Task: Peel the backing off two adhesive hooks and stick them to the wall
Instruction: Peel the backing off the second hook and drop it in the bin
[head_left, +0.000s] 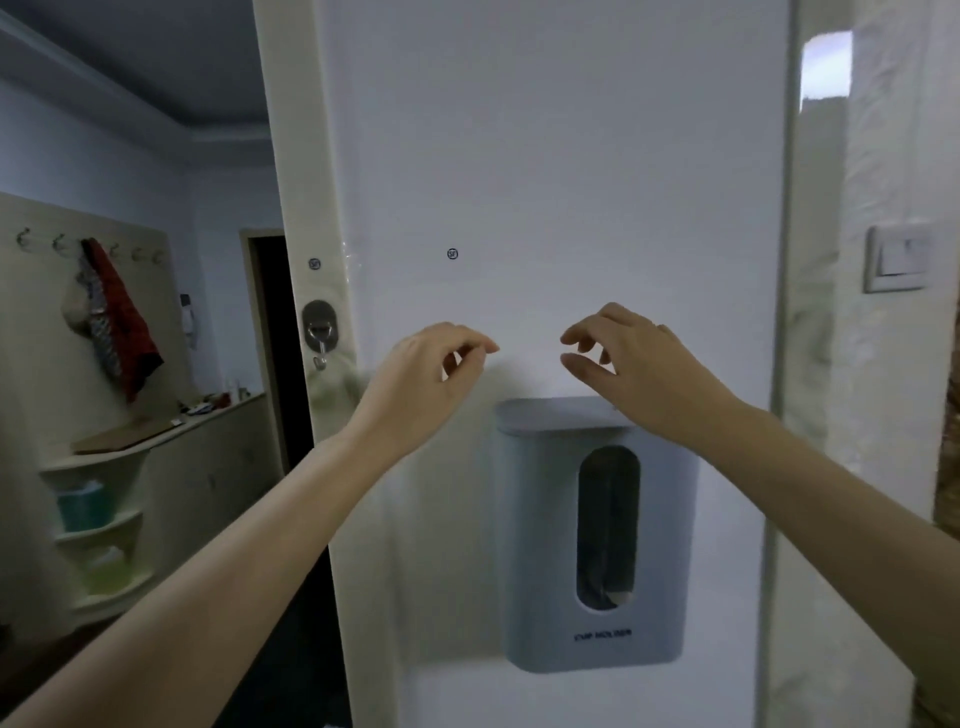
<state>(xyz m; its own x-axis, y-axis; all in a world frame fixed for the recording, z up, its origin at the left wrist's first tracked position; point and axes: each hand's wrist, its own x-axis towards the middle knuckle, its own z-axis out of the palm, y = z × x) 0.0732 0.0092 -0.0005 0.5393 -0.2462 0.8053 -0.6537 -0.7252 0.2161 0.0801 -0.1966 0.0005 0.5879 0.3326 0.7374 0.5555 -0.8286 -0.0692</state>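
One metal adhesive hook (318, 332) is stuck on the cream door frame at the left, under a small round printed mark (314, 264). A second round mark (452, 253) sits on the white wall panel (545, 182). I see no other hook. My left hand (431, 374) and my right hand (634, 364) are raised side by side in front of the panel, just above a cup holder. Their fingers are loosely curled and a hand's width apart. Nothing shows in either hand.
A grey cup holder (597, 535) is fixed to the panel below my hands. A light switch (896, 260) is on the wall at the right. To the left, a room opens with a coat rack (88, 244), a hanging red cloth (117, 312) and a cabinet with shelves (156, 467).
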